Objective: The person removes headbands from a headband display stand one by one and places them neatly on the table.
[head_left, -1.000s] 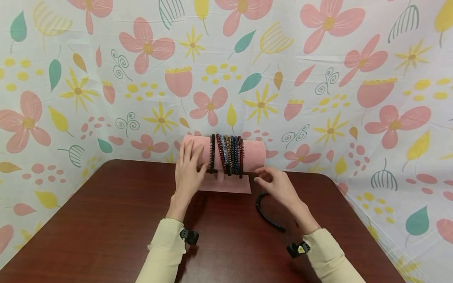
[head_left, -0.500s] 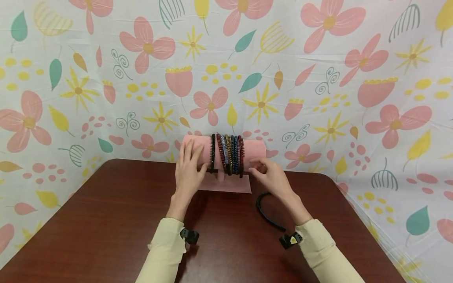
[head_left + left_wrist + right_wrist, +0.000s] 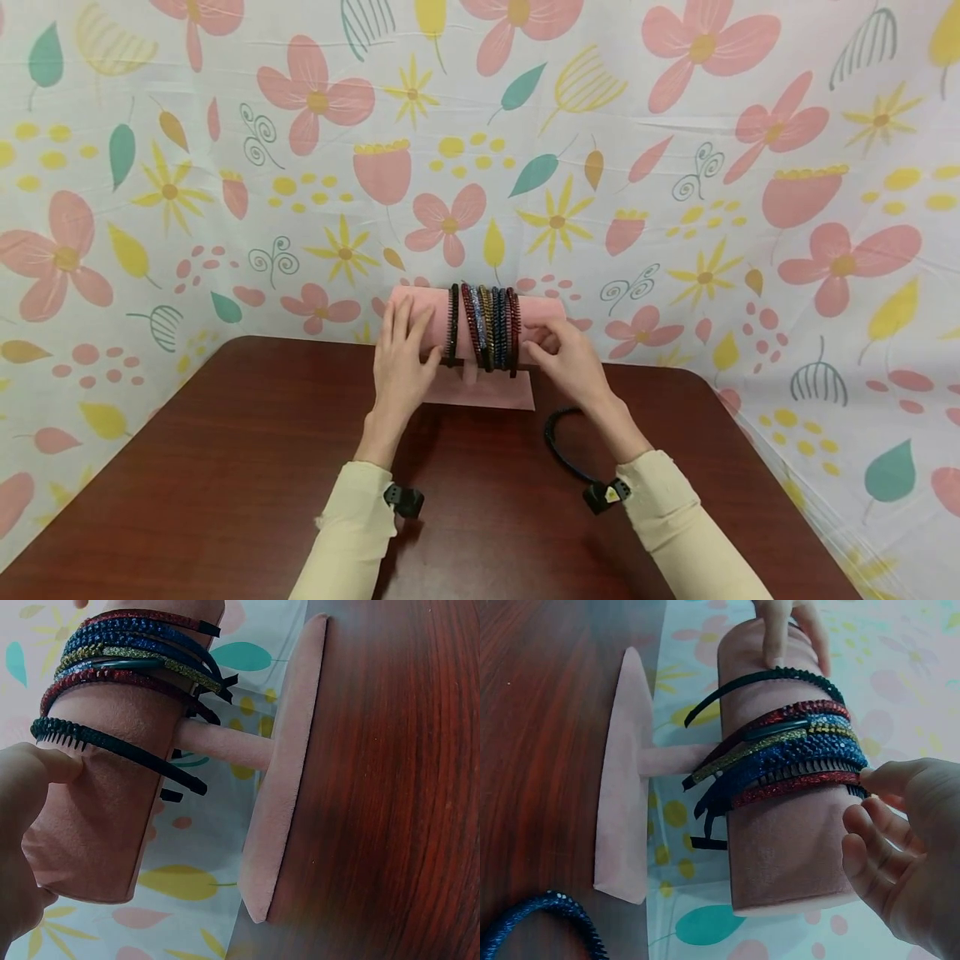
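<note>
Pink stand (image 3: 780,855), red, blue, gold headbands (image 3: 802,755), white floral backdrop (image 3: 495,117)

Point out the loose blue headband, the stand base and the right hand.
Loose blue headband (image 3: 549,901), right wrist view: sequined curve.
Stand base (image 3: 285,778), left wrist view: midway along its length.
Right hand (image 3: 574,368), head view: its back.

The right wrist view crops the loose blue headband (image 3: 555,902); the left wrist view crops the left hand (image 3: 24,799).

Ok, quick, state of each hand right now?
Left hand: open, resting on the pink roll.
Right hand: partly curled, fingertips at the rightmost red headband; whether it pinches it cannot be told.
</note>
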Available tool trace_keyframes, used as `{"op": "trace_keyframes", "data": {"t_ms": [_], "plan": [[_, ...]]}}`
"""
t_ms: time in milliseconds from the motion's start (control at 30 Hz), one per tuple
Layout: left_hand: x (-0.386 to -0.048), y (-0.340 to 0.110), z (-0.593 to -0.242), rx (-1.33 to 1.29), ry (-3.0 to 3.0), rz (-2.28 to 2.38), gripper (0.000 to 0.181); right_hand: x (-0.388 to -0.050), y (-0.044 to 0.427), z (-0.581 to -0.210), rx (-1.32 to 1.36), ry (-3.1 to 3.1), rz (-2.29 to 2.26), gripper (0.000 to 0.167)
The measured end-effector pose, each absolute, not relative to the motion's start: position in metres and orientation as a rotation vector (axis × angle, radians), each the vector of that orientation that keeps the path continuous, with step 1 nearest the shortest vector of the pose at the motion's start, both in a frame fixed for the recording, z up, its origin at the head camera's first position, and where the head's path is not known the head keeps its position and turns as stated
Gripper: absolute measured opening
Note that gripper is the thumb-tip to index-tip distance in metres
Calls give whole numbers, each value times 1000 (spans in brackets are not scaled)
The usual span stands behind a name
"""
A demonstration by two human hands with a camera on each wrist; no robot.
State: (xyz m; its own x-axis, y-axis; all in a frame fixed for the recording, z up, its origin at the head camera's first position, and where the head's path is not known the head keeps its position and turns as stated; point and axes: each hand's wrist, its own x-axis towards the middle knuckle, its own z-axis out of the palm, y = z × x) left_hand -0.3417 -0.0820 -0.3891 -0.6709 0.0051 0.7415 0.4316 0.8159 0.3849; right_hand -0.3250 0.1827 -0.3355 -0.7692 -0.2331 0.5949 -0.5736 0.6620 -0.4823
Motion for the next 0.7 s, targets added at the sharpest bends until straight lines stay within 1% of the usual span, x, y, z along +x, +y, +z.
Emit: {"op": "trace_keyframes", "data": {"t_ms": [200, 700], "plan": [[-340, -82, -388, -314, -2224, -707, 62, -330, 180, -333, 608, -2392, 877, 27], [-339, -81, -387, -311, -2215, -708, 63, -339, 170, -331, 585, -2424, 870, 40]]}}
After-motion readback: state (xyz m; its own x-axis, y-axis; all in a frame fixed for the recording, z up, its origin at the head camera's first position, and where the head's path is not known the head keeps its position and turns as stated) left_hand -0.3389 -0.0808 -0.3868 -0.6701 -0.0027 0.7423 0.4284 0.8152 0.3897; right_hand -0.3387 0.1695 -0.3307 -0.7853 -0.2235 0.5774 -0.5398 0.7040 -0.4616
